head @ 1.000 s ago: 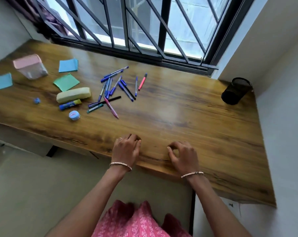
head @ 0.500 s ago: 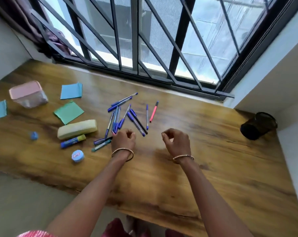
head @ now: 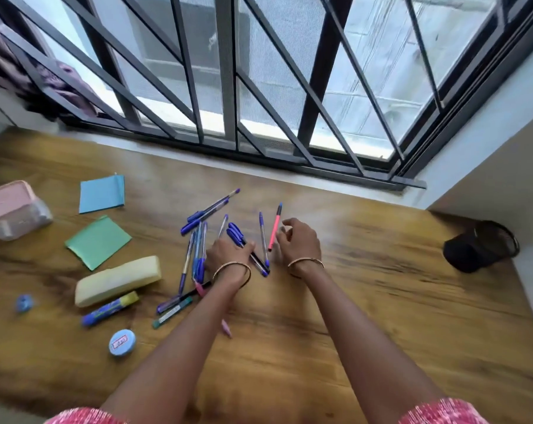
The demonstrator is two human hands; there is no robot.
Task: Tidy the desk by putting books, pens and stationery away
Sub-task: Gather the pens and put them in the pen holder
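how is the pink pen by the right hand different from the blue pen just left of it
The pink pen has a pink barrel with a dark blue tip end towards the window; the blue pen looks clear with blue ends. The pink pen leans right at its far end, while the blue pen leans slightly left. The pink pen lies nearer the right hand. Both lie flat on the desk, side by side.
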